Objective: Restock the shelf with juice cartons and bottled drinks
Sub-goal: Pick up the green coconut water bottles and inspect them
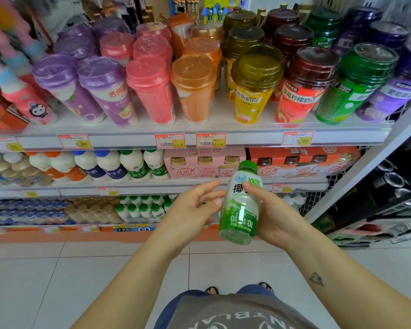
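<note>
Person stood on the tiled floor [81, 269] facing a three-tier shelf unit, both bare forearms raised in front of it.

Bottle [240, 210]: green cap, white contents, green-and-white label. It was held in the air, roughly upright with the cap tipped slightly right, in front of the middle shelf [152, 189] toward its right end. It rested on no shelf.

Right hand [274, 217]: wrapped round the bottle from the right, with the thumb laid across the label near the shoulder. The fingers were hidden behind the bottle.

Left hand [192, 210]: holding nothing, palm turned up and inward, fingers loosely extended. Its fingertips [220, 194] reached the bottle's left side. Could not tell whether they touched it.

Top shelf [247, 138]: rows of lidded cup drinks [254, 91] in purple, pink, orange, yellow, red and green, filling it edge to edge. Price tags [298, 138] ran along its front rim.

Middle shelf: white milk bottles [109, 166] with orange, blue and green caps on the left half. A pink multipack box [204, 166] stood at centre, and an orange multipack box [301, 162] sat at the right end.

Bottom shelf [57, 230]: small green-capped bottles [140, 207] near the centre, just left of the left hand.
</note>
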